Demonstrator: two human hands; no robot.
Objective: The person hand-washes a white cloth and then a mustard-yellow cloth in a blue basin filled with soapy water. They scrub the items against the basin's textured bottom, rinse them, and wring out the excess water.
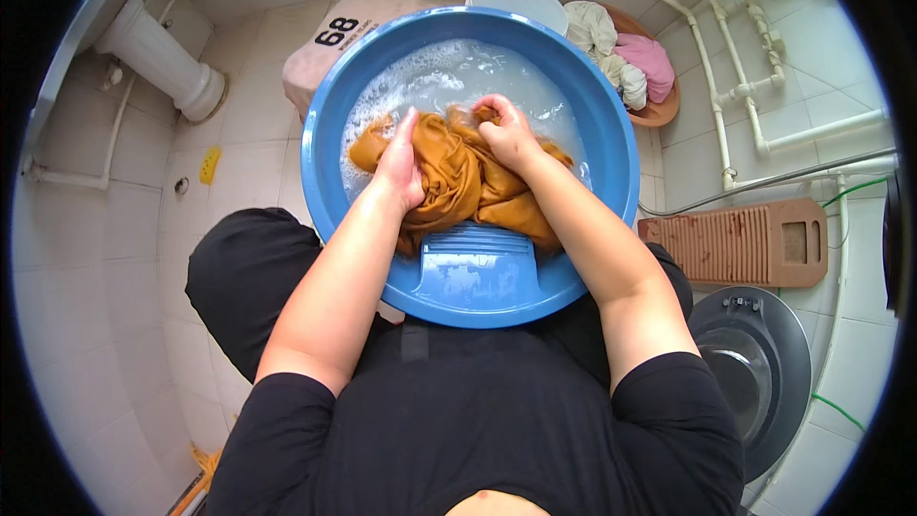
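Since suds (pixel 382 86) cloud the blue basin (pixel 328 148), I judge washing underway and rinsing undone: the wet mustard-brown cloth (pixel 454 177) is bunched there against the built-in washboard (pixel 478 272). The right hand (pixel 506 137) pinches it; the left hand (pixel 401 167) touches it, grip unclear to me. Beyond, a terracotta basin (pixel 661 117) holds other laundry (pixel 650 65); nothing visibly obstructs.

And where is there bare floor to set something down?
Bare tiled floor shows left of the blue basin, between it and the small yellow object. The right is crowded: brown washboard, dark grey round item, terracotta laundry basin. Mustard cloth crowds the blue basin's middle.
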